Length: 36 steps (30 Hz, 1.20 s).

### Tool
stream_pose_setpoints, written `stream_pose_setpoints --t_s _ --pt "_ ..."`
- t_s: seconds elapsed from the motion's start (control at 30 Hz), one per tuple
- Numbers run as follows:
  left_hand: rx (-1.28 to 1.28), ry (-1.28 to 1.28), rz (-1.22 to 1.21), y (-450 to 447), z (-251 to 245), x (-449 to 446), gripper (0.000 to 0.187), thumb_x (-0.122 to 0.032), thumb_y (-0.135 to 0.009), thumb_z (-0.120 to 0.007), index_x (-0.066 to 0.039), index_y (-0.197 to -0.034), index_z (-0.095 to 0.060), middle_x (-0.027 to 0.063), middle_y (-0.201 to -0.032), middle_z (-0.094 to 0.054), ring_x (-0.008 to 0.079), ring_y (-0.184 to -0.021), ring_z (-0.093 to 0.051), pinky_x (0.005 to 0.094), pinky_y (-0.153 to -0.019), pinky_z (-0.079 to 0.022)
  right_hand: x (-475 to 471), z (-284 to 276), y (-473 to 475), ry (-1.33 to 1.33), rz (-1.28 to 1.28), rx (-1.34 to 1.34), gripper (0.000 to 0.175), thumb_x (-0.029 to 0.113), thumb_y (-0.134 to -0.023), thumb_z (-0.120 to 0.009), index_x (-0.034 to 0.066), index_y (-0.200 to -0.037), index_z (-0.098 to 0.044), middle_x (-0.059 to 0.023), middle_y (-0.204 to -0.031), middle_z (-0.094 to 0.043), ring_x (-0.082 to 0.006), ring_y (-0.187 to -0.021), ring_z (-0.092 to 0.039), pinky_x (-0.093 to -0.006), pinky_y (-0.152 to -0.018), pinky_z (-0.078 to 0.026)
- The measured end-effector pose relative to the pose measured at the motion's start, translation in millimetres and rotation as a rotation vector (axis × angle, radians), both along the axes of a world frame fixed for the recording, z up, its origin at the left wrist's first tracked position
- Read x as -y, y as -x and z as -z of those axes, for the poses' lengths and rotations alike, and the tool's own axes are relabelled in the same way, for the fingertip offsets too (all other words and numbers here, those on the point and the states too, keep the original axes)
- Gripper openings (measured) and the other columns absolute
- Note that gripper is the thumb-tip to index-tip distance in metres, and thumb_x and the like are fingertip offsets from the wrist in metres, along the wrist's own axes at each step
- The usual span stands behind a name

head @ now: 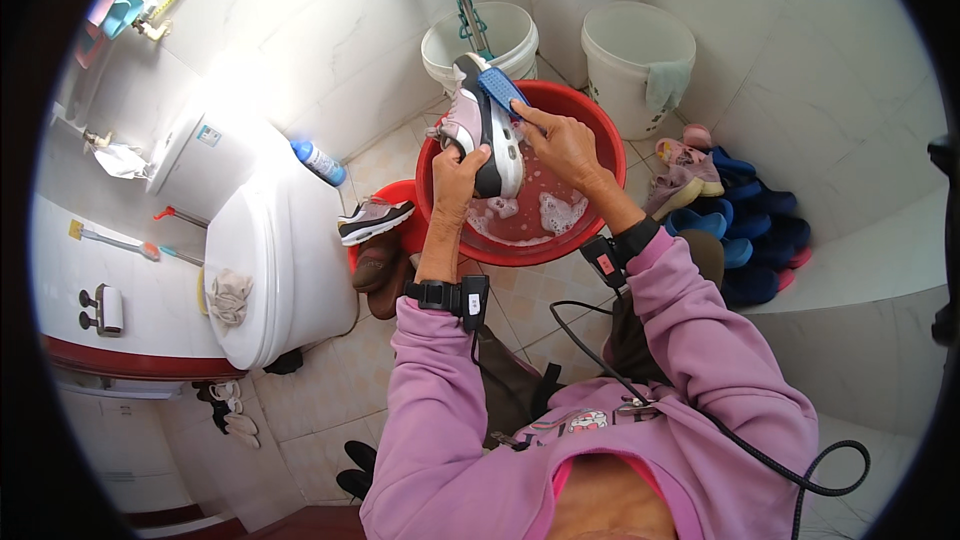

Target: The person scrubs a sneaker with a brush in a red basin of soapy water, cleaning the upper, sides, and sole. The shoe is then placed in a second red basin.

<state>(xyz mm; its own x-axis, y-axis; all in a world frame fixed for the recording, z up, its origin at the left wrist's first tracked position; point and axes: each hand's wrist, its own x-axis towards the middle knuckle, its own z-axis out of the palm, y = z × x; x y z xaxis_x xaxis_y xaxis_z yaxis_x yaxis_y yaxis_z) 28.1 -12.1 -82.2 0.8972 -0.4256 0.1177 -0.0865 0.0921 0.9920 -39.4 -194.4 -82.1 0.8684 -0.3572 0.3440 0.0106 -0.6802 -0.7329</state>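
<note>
My left hand (456, 184) grips a pink, white and black sneaker (469, 109) by its heel end, toe pointing away from me. In my right hand (562, 146) is a blue scrubbing brush (502, 92), its bristles facing up and its edge against the side of the shoe's sole near the toe. Both hands are over a large red plastic basin (616, 157) that holds soapy water (536, 187) with patches of white foam (562, 214). Part of the brush's handle is hidden under my right fingers.
Beside the basin, a smaller red basin (409, 195) holds a matching sneaker (377, 219) and brown shoes (375, 264). Two white buckets (630, 37) stand behind, one with a mop (469, 7). Slippers (742, 217) pile at right. A toilet (300, 255) and blue bottle (319, 163) are left.
</note>
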Motion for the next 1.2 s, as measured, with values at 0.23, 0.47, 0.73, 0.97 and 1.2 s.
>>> stream_pose_setpoints --t_s 0.23,0.47,0.73,0.97,1.2 --pt "0.427 -0.572 -0.066 -17 10 -17 0.033 -0.028 -0.079 -0.066 0.004 -0.088 -0.065 0.0179 -0.079 -0.067 0.0286 -0.075 -0.065 0.0381 -0.071 -0.049 47 34 -1 -0.264 0.017 0.009 0.039 0.033 -0.092 -0.055 0.0223 -0.13 -0.059 -0.0119 -0.079 -0.069 -0.0251 -0.066 -0.066 -0.0373 -0.07 -0.05" --pt "0.697 -1.094 0.047 -7 41 1 0.033 -0.034 -0.079 -0.064 -0.001 -0.081 -0.062 0.0216 -0.081 -0.065 0.0402 -0.081 -0.063 0.0483 -0.073 -0.049 78 49 1 -0.225 -0.084 0.117 0.041 0.028 -0.09 -0.058 0.0178 -0.13 -0.059 -0.0071 -0.076 -0.067 -0.0153 -0.06 -0.062 -0.0306 -0.065 -0.049" --pt "0.758 -1.251 0.216 -7 87 14 0.026 -0.028 -0.078 -0.065 -0.004 -0.087 -0.066 0.0182 -0.085 -0.067 0.0374 -0.084 -0.065 0.047 -0.075 -0.051 92 59 18 -0.387 -0.173 0.004 0.041 0.023 -0.089 -0.058 0.009 -0.128 -0.059 -0.013 -0.093 -0.07 -0.0192 -0.077 -0.066 -0.0305 -0.076 -0.05" --pt "0.708 -1.276 0.266 -11 110 10 0.021 -0.019 -0.075 -0.064 -0.002 -0.087 -0.066 0.0198 -0.091 -0.067 0.0383 -0.088 -0.064 0.0467 -0.078 -0.051 96 55 19 -0.424 -0.202 0.041 0.042 0.022 -0.09 -0.058 0.007 -0.129 -0.057 -0.0167 -0.114 -0.066 -0.021 -0.097 -0.064 -0.0302 -0.09 -0.046" --pt "0.659 -1.313 0.291 -17 115 9 0.026 -0.025 -0.073 -0.067 -0.002 -0.086 -0.065 0.0213 -0.089 -0.066 0.0388 -0.089 -0.064 0.0476 -0.079 -0.05 94 45 28 -0.66 -0.24 0.048 0.039 0.015 -0.093 -0.058 0.0035 -0.13 -0.056 -0.0085 -0.11 -0.067 -0.0115 -0.095 -0.059 -0.0264 -0.086 -0.047"
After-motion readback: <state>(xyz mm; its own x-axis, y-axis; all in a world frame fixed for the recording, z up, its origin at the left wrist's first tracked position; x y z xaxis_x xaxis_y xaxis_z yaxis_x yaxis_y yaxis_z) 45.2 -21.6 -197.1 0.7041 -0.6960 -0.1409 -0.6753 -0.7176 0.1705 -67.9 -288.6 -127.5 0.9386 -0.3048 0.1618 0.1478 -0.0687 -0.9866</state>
